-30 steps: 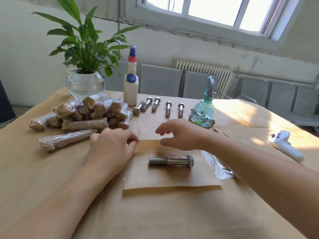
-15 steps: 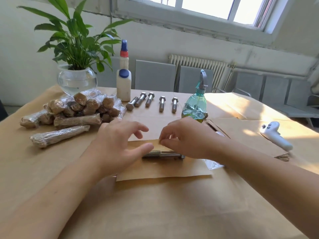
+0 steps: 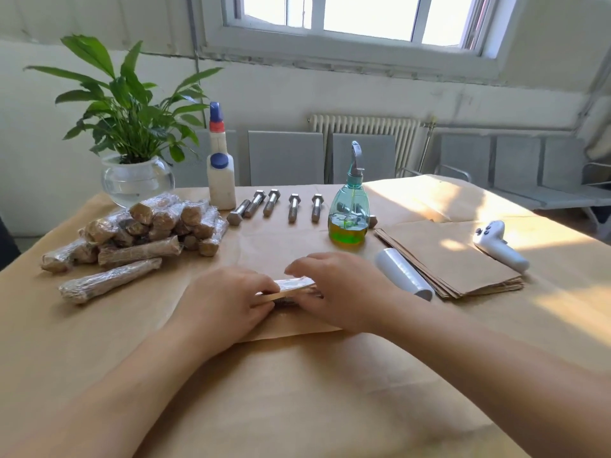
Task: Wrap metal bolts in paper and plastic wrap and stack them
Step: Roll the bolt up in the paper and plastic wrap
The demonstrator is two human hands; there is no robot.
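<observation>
Paper sheet (image 3: 291, 325) far edge now folded over bolt; both hands (image 3: 228, 300) palms-down, fingers pinching fold.

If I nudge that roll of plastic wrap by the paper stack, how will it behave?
The roll of plastic wrap is a smooth cylinder lying on its side, so it would probably roll. It looks light. The stack of paper sheets beside it might stop it on that side.

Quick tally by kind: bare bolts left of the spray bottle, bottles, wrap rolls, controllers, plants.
bare bolts, left of the spray bottle: 5
bottles: 2, the glue bottle and the spray bottle
plastic wrap roll: 1
controller: 1
potted plant: 1
Total: 10
</observation>
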